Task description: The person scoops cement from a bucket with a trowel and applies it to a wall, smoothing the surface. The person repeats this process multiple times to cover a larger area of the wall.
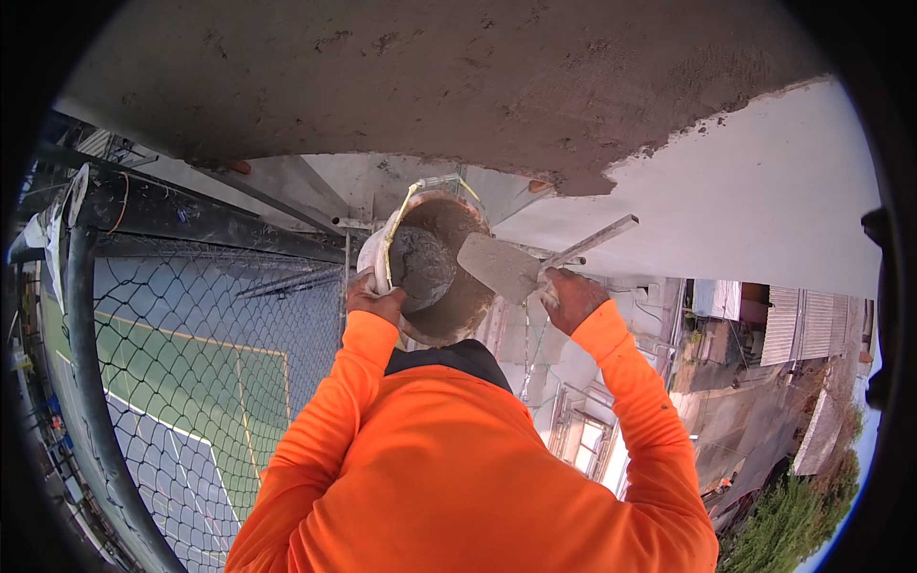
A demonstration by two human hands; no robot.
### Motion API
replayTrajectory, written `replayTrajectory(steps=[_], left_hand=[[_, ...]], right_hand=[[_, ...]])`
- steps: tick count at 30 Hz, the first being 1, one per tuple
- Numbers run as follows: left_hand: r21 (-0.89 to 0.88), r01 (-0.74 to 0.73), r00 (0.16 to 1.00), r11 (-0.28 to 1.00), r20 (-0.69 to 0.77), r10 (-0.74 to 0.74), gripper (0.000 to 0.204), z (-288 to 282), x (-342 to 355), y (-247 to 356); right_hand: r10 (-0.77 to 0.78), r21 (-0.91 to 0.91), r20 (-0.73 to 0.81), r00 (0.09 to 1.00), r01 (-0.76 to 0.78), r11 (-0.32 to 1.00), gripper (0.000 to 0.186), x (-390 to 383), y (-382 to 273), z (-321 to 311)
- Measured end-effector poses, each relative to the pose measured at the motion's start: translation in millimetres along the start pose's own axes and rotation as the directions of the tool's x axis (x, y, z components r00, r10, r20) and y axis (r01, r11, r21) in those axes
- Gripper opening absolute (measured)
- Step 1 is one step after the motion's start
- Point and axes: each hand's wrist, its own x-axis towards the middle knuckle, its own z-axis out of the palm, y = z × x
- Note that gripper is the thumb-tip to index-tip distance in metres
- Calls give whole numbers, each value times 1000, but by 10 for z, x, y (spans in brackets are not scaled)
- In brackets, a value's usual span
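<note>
Bright orange long sleeves, dark collar — bare, mortar-smeared hands

A chain-link fence [191, 382] borders a green court [181, 368] below rough plaster [430, 76].

left hand [374, 298] grips mortar bucket [435, 272] | right hand [571, 298] holds trowel [499, 265] at bucket rim

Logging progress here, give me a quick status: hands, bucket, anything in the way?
Left hand grips bucket rim, tilted, mortar inside. Right hand holds trowel, blade at bucket mouth. Wall close ahead; nothing between blade and mortar.
</note>
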Motion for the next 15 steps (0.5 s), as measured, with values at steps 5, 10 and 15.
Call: replayTrajectory(steps=[5, 10, 15], left_hand=[[191, -352, 933, 917, -13, 361, 46, 24, -189, 225], [133, -265, 964, 955, 37, 262, 36, -314, -285, 513], [8, -21, 979, 1000, 204, 19, 28, -604, -72, 423]], right_hand=[[163, -249, 204, 965, -110, 962, 35, 322, -702, 920], [150, -114, 149, 977, -134, 984, 29, 273, -1066, 1053], [185, 65, 43, 982, -188, 980, 44, -25, -1059, 1027]])
